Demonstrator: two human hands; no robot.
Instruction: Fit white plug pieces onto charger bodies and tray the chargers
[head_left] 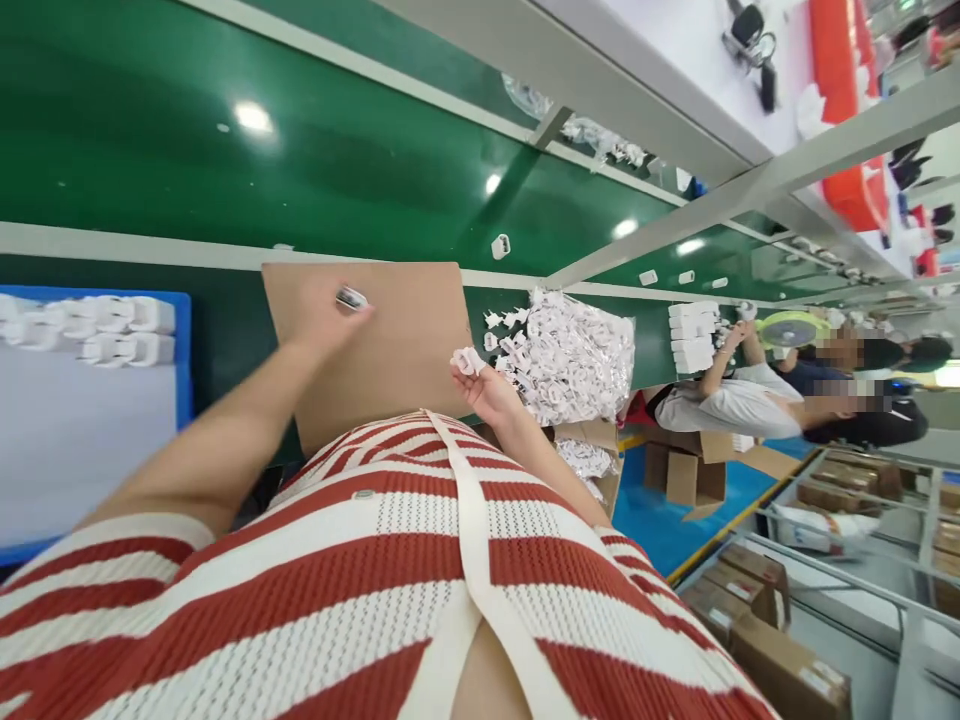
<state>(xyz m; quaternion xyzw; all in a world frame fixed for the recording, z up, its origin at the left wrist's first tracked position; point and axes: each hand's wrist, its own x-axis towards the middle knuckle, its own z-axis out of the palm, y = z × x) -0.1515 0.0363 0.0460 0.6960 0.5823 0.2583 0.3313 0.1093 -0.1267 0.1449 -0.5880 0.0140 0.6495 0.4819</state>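
My left hand (319, 312), smeared by motion, is closed on a small white plastic housing (351, 298) whose dark open end shows. It is above a flat brown cardboard sheet (405, 340). By the sheet's right edge, my right hand (495, 398) is turned palm up, its fingers closed on a small white plastic part (468, 361). Just beyond that hand lies a clear bag (581, 350) heaped with similar white parts, several of them loose beside it. A single white housing (500, 246) stands on the green belt further back.
On the left, a blue-rimmed tray (184, 370) carries rows of white housings (127, 330). The green belt (360, 170) runs behind the work surface, with a grey frame post (637, 235) crossing it. At the right, a co-worker (739, 400) works near stacked white pieces (691, 335) and open cartons (686, 475).
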